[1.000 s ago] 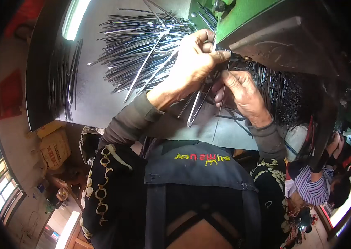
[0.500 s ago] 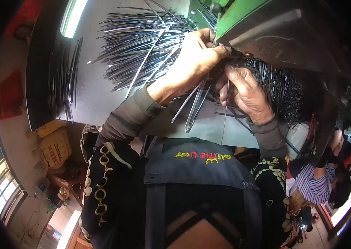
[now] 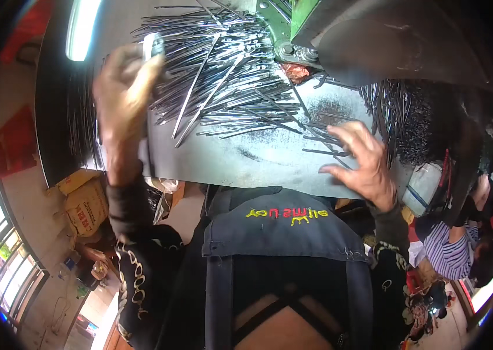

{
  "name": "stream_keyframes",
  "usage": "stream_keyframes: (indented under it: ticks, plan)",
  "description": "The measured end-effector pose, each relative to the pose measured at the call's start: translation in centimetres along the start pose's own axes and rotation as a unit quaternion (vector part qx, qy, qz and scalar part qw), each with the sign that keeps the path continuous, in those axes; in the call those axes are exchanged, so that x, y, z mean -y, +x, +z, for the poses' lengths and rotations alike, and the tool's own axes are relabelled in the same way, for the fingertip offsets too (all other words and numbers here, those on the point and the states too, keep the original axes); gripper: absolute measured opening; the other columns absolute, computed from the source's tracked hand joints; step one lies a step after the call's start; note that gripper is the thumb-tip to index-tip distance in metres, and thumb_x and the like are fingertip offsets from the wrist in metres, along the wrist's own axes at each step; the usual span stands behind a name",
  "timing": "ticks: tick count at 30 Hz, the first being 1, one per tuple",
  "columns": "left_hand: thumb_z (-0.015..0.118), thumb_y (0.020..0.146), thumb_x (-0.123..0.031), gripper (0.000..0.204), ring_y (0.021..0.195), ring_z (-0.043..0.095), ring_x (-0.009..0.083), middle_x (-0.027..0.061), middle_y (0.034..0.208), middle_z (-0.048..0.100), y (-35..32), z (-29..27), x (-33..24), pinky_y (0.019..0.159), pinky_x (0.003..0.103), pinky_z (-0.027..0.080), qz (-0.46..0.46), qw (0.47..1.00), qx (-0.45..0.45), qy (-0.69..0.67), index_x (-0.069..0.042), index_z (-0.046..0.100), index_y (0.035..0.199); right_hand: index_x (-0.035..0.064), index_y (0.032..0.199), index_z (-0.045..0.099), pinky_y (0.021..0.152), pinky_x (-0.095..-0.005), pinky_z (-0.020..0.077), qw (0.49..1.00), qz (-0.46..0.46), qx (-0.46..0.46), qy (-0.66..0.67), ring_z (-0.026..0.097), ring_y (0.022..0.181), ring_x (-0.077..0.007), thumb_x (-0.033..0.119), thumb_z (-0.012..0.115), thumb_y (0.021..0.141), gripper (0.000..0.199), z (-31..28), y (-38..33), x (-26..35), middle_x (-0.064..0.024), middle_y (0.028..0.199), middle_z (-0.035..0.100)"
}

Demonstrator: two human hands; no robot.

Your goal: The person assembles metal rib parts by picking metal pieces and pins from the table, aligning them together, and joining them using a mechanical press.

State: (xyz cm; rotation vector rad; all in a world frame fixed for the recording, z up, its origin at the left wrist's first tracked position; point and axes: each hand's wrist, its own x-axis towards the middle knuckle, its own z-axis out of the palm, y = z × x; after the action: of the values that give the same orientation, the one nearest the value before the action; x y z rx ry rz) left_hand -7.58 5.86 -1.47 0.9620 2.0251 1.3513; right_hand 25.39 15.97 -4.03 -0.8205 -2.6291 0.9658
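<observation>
My left hand, smeared by motion, is raised at the left of the metal worktable, beside a large pile of thin dark metal strips. It is closed on some metal strips; a bright end shows at the fingertips and a dark length hangs below, but how many is unclear. At the right, my right hand is open with thumb and fingers apart. It hovers near the table's front edge, beside a few loose dark strips, and nothing shows in its grasp.
A green machine with a broad dark guard overhangs the table's far right. Beneath it lies a dense bundle of strips. Another row of strips lies at the left edge. A person in striped clothing is at the right.
My left hand has swung left from the machine, carrying strips over the pile. My right hand has moved slightly right and down, let go of a thin strip and opened.
</observation>
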Motion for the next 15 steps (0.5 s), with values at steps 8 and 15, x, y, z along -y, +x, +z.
stream_keyframes:
  ticks: [8, 15]
  plan:
    - [0.063, 0.064, -0.004, 0.028, 0.080, 0.049, 0.0266, 0.0094, 0.081, 0.052, -5.8, 5.9, 1.8, 0.073, 0.038, 0.039, 0.336, 0.900, 0.106, 0.255, -0.006, 0.061, 0.091, 0.0071, 0.093, 0.068, 0.058, -0.0307, 0.0488, 0.983, -0.089, -0.103, -0.120, 0.058, 0.069, -0.0212, -0.003, 0.070, 0.065, 0.031, 0.8, 0.1, -3.0, -0.0062, 0.085, 0.058]
    - [0.058, 0.067, -0.014, 0.021, 0.081, 0.044, 0.0256, 0.0085, 0.084, 0.049, -6.8, 11.6, 3.6, 0.070, 0.038, 0.035, 0.396, 0.865, 0.141, 0.272, -0.008, 0.061, 0.087, 0.0043, 0.087, 0.062, 0.063, -0.0312, 0.0485, 0.972, -0.109, -0.139, -0.157, 0.058, 0.072, -0.0223, -0.002, 0.067, 0.069, 0.020, 1.6, 1.5, -3.3, -0.0061, 0.084, 0.057]
